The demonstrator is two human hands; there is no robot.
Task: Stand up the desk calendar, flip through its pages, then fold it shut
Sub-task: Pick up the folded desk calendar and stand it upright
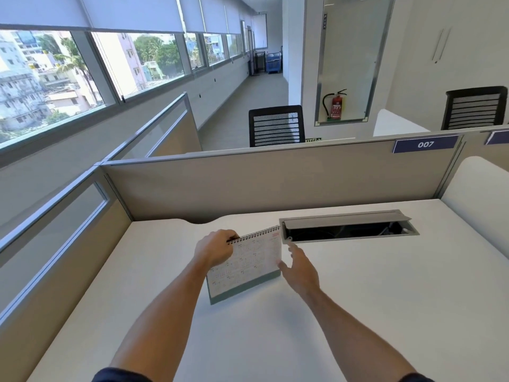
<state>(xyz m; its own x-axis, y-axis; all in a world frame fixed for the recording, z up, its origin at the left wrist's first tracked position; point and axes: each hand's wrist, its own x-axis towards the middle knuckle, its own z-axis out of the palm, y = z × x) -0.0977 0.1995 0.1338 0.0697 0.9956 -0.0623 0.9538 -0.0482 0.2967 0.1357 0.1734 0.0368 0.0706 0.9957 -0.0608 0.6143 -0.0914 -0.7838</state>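
The desk calendar (248,264) stands upright on the white desk (358,299), tilted, with its spiral binding on top and a grey-green base along the bottom. Its front page shows small printed month grids. My left hand (213,249) grips the top left corner at the spiral binding. My right hand (298,267) is just right of the calendar's right edge, fingers spread, thumb close to or touching that edge.
An open grey cable tray (349,228) is set into the desk right behind the calendar. Beige partition walls (248,186) close off the back and left. Black office chairs (276,125) stand beyond the partition.
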